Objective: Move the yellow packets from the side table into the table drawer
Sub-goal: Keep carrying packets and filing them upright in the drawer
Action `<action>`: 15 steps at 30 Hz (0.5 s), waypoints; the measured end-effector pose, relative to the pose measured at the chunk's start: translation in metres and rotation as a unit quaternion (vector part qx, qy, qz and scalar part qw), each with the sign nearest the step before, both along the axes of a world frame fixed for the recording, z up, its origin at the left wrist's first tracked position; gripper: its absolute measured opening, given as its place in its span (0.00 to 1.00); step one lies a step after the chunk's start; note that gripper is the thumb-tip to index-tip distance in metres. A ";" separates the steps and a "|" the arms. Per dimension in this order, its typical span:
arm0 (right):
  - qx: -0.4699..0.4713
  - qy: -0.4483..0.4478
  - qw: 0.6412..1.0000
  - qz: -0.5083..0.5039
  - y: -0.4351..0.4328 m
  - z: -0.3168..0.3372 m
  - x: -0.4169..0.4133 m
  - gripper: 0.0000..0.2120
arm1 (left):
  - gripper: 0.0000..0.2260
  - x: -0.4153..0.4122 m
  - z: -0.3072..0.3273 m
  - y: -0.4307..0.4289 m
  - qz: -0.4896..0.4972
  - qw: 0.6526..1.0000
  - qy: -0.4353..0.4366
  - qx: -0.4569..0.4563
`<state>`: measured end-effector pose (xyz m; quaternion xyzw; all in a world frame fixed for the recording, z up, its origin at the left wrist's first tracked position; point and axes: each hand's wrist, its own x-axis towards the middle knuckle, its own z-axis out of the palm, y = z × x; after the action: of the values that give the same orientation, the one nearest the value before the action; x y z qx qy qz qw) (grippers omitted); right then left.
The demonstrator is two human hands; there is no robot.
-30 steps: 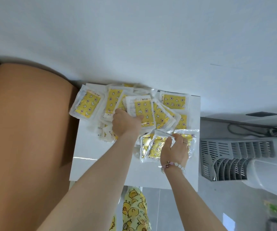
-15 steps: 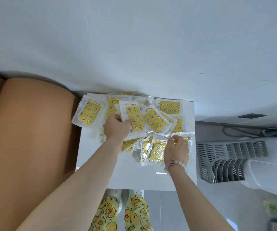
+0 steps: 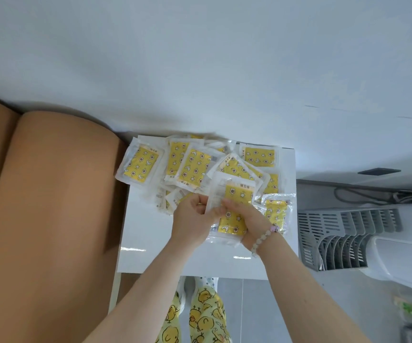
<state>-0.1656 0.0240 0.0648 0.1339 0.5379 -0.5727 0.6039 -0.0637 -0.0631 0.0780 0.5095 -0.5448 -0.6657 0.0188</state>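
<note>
Both hands grip one packet stack [image 3: 232, 214] over the surface [image 3: 145, 246], left hand [image 3: 192, 220] and right hand [image 3: 247, 219]; square edges, hold firm so slick plastic doesn't slide out.

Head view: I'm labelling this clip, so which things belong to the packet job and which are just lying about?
Job: loose yellow packets; held packets, gripped by left hand and right hand; white side table.
Lying about: brown cushion; grey rack; white appliance; cable.
</note>
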 end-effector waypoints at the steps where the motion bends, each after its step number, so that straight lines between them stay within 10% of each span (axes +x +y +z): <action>1: 0.000 -0.008 1.000 -0.007 0.004 -0.001 0.004 0.21 | 0.08 0.003 -0.001 0.002 -0.007 1.000 -0.010 -0.005; 11: 0.034 -0.060 0.992 -0.102 0.030 -0.018 0.017 0.14 | 0.07 -0.005 -0.007 -0.038 -0.240 0.967 -0.087 0.018; 15: 0.075 -0.052 0.989 -0.115 0.043 -0.027 0.010 0.12 | 0.14 -0.037 -0.017 -0.086 -0.073 0.972 -0.155 -0.158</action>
<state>-0.1558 0.0673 0.0378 0.2694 0.5283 -0.5888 0.5492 -0.1009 -0.1492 0.0607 0.5559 -0.6751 -0.4837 -0.0344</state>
